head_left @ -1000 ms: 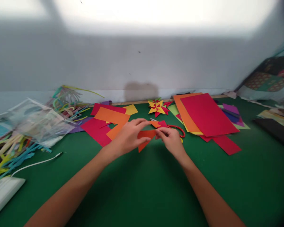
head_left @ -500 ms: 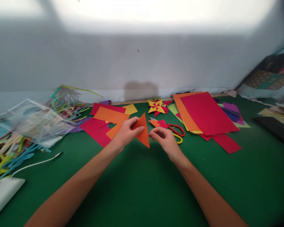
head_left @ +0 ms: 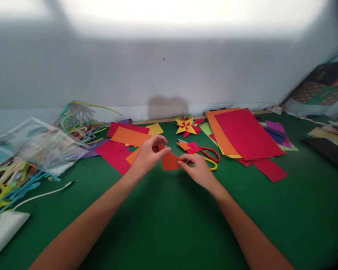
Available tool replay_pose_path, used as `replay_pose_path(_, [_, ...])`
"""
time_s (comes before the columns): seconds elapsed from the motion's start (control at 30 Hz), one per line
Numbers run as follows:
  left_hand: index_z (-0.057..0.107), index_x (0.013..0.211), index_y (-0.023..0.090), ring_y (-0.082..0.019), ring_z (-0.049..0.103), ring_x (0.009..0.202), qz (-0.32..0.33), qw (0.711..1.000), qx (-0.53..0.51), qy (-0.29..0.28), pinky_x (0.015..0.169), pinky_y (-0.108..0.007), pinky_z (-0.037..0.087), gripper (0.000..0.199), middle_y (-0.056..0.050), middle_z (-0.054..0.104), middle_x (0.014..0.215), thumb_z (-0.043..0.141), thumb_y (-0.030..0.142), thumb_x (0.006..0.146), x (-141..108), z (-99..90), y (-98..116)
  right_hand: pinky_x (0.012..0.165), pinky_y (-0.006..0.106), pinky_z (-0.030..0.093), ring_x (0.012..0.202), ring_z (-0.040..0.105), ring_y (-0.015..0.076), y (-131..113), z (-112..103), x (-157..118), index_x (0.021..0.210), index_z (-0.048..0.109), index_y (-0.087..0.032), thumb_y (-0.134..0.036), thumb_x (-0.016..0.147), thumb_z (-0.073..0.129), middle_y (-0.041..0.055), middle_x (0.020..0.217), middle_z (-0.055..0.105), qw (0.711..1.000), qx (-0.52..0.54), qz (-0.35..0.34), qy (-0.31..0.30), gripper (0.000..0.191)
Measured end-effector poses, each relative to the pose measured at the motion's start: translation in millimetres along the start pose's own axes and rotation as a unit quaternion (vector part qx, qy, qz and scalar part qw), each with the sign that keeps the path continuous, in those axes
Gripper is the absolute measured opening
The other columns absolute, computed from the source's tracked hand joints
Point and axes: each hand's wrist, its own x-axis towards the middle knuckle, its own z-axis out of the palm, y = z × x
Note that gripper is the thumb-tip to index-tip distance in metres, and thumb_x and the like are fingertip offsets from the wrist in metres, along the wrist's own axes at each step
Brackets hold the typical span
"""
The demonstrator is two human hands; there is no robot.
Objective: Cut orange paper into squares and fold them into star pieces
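Note:
A folded piece of orange paper (head_left: 170,162) is held up over the green table between my hands. My left hand (head_left: 152,153) pinches its upper left part with thumb and fingers. At the right corner, my right hand (head_left: 195,167) has it between thumb and fingertips. Just beyond my right hand lie scissors (head_left: 211,153) with red and yellow handles, and beside them a small orange and red folded paper piece (head_left: 188,146). Farther back rests a yellow and red paper star (head_left: 186,126).
Red and orange sheets (head_left: 249,135) lie stacked at the right. Loose red paper (head_left: 112,154) and orange paper (head_left: 131,137) lie at the left, near a clear plastic bag (head_left: 45,140) and many coloured strips (head_left: 11,180). A white power strip (head_left: 7,230) is at the left edge.
The orange paper has turned from an upright triangle to a lower, sideways position. My right hand, formerly beside its edge, now grips its right corner.

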Motion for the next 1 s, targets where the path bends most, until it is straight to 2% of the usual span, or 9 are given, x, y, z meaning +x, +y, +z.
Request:
replay_pose_path(0.2, [0.069, 0.101, 0.023, -0.021, 0.068, 0.086, 0.103, 0.982, 0.160, -0.011, 0.081, -0.035, 0.052, 0.013, -0.005, 0.071, 0.090, 0.066, 0.029, 0.091, 8, -23.0, 2, 0.065, 0.030, 0.042, 0.071, 0.063, 0.0216, 1, -6, 1, 0.079, 0.074, -0.025, -0.027, 0.091, 0.065, 0.0011, 0.076, 0.074, 1.000, -0.028, -0.006, 0.011, 0.015])
replay_pose_path(0.3, [0.074, 0.102, 0.026, -0.027, 0.065, 0.103, 0.196, 0.934, 0.287, -0.084, 0.091, -0.041, 0.045, 0.013, -0.008, 0.073, 0.108, 0.065, 0.029, 0.093, 2, -19.6, 8, 0.063, 0.030, 0.039, 0.067, 0.061, 0.0208, 3, -4, 0, 0.076, 0.074, -0.025, -0.024, 0.090, 0.066, 0.0010, 0.071, 0.071, 0.996, -0.083, -0.032, 0.004, 0.016])
replay_pose_path(0.43, [0.074, 0.099, 0.026, -0.029, 0.066, 0.098, 0.215, 0.883, 0.386, -0.160, 0.094, -0.046, 0.038, 0.016, -0.008, 0.075, 0.096, 0.060, 0.020, 0.095, -9, -3.6, 8, 0.063, 0.030, 0.037, 0.067, 0.059, 0.0205, 3, 0, -2, 0.078, 0.076, -0.026, -0.023, 0.090, 0.067, 0.0016, 0.071, 0.071, 0.993, -0.106, -0.056, -0.004, 0.015])
replay_pose_path(0.5, [0.074, 0.095, 0.025, -0.027, 0.067, 0.091, 0.199, 0.888, 0.376, -0.173, 0.090, -0.043, 0.040, 0.020, -0.007, 0.076, 0.091, 0.055, 0.018, 0.095, -10, 1.0, 5, 0.065, 0.031, 0.039, 0.070, 0.061, 0.0213, 1, 0, -2, 0.081, 0.077, -0.027, -0.026, 0.091, 0.068, 0.0020, 0.074, 0.073, 0.995, -0.084, -0.054, -0.004, 0.014])
replay_pose_path(0.57, [0.074, 0.091, 0.024, -0.024, 0.067, 0.085, 0.159, 0.917, 0.325, -0.167, 0.083, -0.038, 0.042, 0.020, -0.005, 0.076, 0.088, 0.055, 0.019, 0.095, -8, 0.3, 2, 0.067, 0.031, 0.043, 0.073, 0.064, 0.0218, 0, -2, -1, 0.089, 0.079, -0.028, -0.032, 0.093, 0.067, 0.0027, 0.082, 0.075, 0.999, -0.038, -0.033, 0.014, 0.013])
replay_pose_path(0.67, [0.073, 0.085, 0.022, -0.020, 0.065, 0.076, 0.063, 0.975, 0.178, -0.118, 0.071, -0.031, 0.044, 0.013, -0.004, 0.073, 0.081, 0.063, 0.028, 0.091, -1, -8.5, 2, 0.067, 0.032, 0.048, 0.072, 0.064, 0.0202, -1, -8, 1, 0.120, 0.073, -0.030, -0.041, 0.099, 0.058, 0.0039, 0.093, 0.077, 0.991, 0.099, 0.004, 0.088, 0.028])
replay_pose_path(0.73, [0.071, 0.081, 0.020, -0.017, 0.061, 0.069, -0.014, 0.995, 0.056, -0.085, 0.063, -0.028, 0.042, 0.019, -0.003, 0.068, 0.074, 0.068, 0.037, 0.089, 3, -14.9, 5, 0.066, 0.032, 0.050, 0.069, 0.062, 0.0185, -1, -9, 2, 0.136, 0.063, -0.032, -0.042, 0.100, 0.055, 0.0042, 0.097, 0.077, 0.976, 0.176, 0.007, 0.130, 0.038])
replay_pose_path(0.87, [0.070, 0.083, 0.018, -0.015, 0.059, 0.068, -0.123, 0.985, -0.089, -0.086, 0.060, -0.025, 0.043, 0.029, -0.002, 0.065, 0.074, 0.076, 0.046, 0.082, 2, -18.7, 12, 0.070, 0.033, 0.054, 0.073, 0.062, 0.0171, -2, 0, -2, 0.142, 0.058, -0.036, -0.035, 0.095, 0.066, 0.0040, 0.110, 0.073, 0.979, 0.179, -0.029, 0.089, 0.048])
replay_pose_path(1.0, [0.072, 0.091, 0.017, -0.017, 0.064, 0.078, -0.137, 0.975, -0.107, -0.137, 0.068, -0.026, 0.048, 0.033, -0.004, 0.070, 0.084, 0.077, 0.048, 0.081, -3, -14.9, 15, 0.077, 0.036, 0.057, 0.081, 0.065, 0.0182, -3, 11, -9, 0.137, 0.063, -0.040, -0.028, 0.094, 0.067, 0.0036, 0.123, 0.067, 0.988, 0.118, -0.094, 0.033, 0.044])
